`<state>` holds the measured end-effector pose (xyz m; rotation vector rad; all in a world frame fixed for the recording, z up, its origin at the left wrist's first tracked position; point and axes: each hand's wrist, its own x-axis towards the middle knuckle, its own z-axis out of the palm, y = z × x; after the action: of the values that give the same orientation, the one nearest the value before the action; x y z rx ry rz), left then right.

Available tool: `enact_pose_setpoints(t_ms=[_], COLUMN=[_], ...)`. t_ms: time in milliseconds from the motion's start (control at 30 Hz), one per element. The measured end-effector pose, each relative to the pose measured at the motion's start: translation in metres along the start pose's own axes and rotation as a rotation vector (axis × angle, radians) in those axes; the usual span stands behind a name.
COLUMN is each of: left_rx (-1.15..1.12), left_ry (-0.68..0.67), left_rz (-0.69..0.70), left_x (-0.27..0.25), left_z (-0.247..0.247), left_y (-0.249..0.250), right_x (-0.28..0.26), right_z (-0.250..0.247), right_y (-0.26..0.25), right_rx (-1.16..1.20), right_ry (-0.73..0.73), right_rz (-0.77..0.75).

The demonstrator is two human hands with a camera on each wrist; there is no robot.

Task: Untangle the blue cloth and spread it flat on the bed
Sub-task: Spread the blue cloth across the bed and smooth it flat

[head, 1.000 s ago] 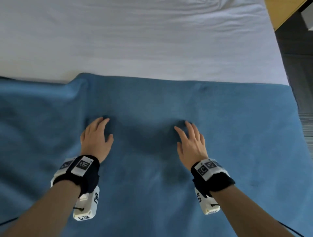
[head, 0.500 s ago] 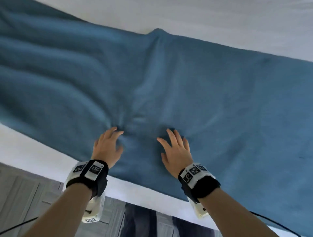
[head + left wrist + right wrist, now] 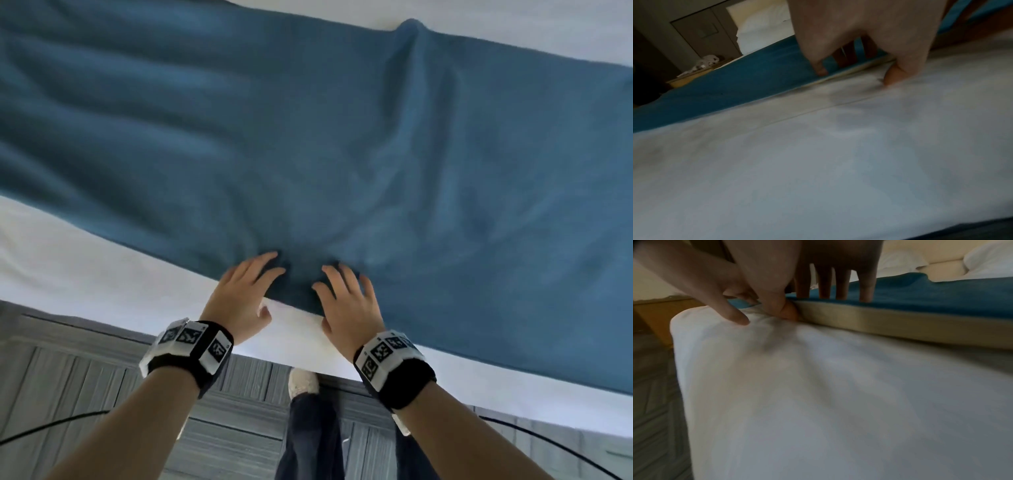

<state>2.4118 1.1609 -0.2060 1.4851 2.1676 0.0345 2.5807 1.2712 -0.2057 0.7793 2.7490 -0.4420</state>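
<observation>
Blue cloth (image 3: 342, 144): lies opened out across the white-sheeted bed (image 3: 85, 274), its near hem just inside the bed's near edge. Progress, as judged: untangling looks done; flattening is unfinished, with long ripples on the left part and a ridge running from the far hem toward the hands. Material: thick, soft, matte pile with a tan underside showing at the hem. Left hand (image 3: 239, 298): fingers spread on the near hem, thumb on the sheet below it; whether it pinches, cannot tell. Right hand (image 3: 349, 308): beside the left, fingers straight on top, thumb tucked at the hem's underside.
</observation>
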Motion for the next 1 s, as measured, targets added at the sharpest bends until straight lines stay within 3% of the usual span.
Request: enact_pose_setpoints(t_ms=[100,167,300,433,600,800,867,1000], left_rx=[0.039,0.009,0.028,0.106,0.142,0.147,0.128,0.233], left_ry=[0.143,0.189,0.197,0.24,0.113,0.107,0.021,-0.287], left_rz=[0.03,-0.09,-0.312,-0.268,-0.292,-0.427,-0.468,-0.431], left_x=[0.008,0.016,0.023,-0.003,-0.023,-0.013,-0.019,-0.011], left_z=[-0.004,-0.009,-0.029,-0.043,-0.025,-0.034,-0.038,-0.058], left_y=[-0.014,-0.027,-0.069,-0.096,-0.1,-0.137,-0.148,-0.145], right_x=[0.013,0.017,0.014,0.012,0.014,0.042,0.045,0.059], right_z=[-0.004,-0.006,-0.001,0.001,0.004,-0.002,-0.001,-0.016], right_y=[-0.012,-0.014,-0.014,-0.026,-0.039,-0.053,-0.057,-0.044], right_rx=[0.145,0.275,0.278,0.286,0.174,0.183,0.207,0.336], right_ry=[0.213,0.243,0.125,0.029,-0.144,-0.169,-0.247,-0.379], right_rz=[0.004,0.056,0.089,0.012,-0.041,-0.081,-0.11,-0.091])
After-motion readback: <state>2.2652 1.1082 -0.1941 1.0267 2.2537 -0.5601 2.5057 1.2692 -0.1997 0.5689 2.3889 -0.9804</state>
